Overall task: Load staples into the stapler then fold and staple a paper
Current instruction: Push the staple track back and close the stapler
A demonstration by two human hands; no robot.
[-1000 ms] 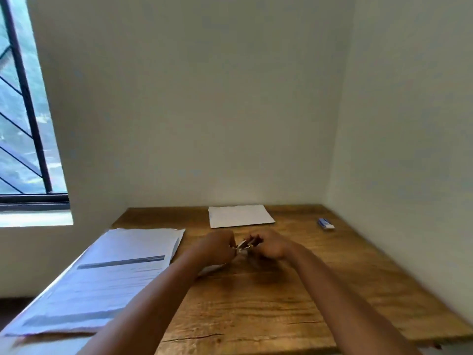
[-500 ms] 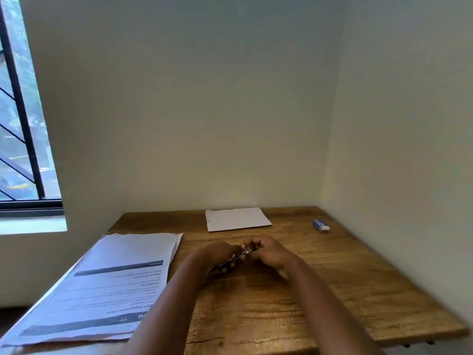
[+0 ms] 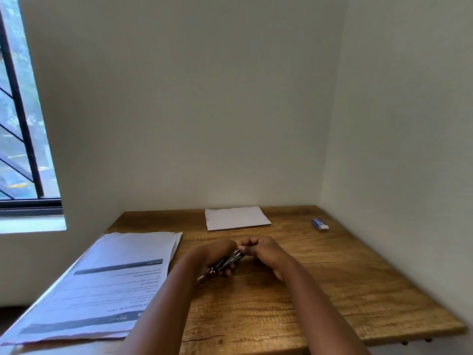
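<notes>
Hands [image 3: 212, 254] [image 3: 261, 251] grip stapler [image 3: 226, 262]; printed sheets' [image 3: 112, 285] text unreadable.

The table [image 3: 320, 290] stands in a room corner — one wall behind it, one on its right. A stack of printed sheets [image 3: 110, 283] lies along the table's left side. A single sheet of paper [image 3: 236, 218] lies at the back edge, near the middle. A small box [image 3: 320, 223] lies at the back right, well apart from that sheet. Both hands meet at the table's centre, in front of the sheet: the left hand [image 3: 217, 254] is closed around the stapler [image 3: 226, 262], and the right hand [image 3: 263, 252] touches its far end. A window [image 3: 23, 124] is set in the wall at the left.
</notes>
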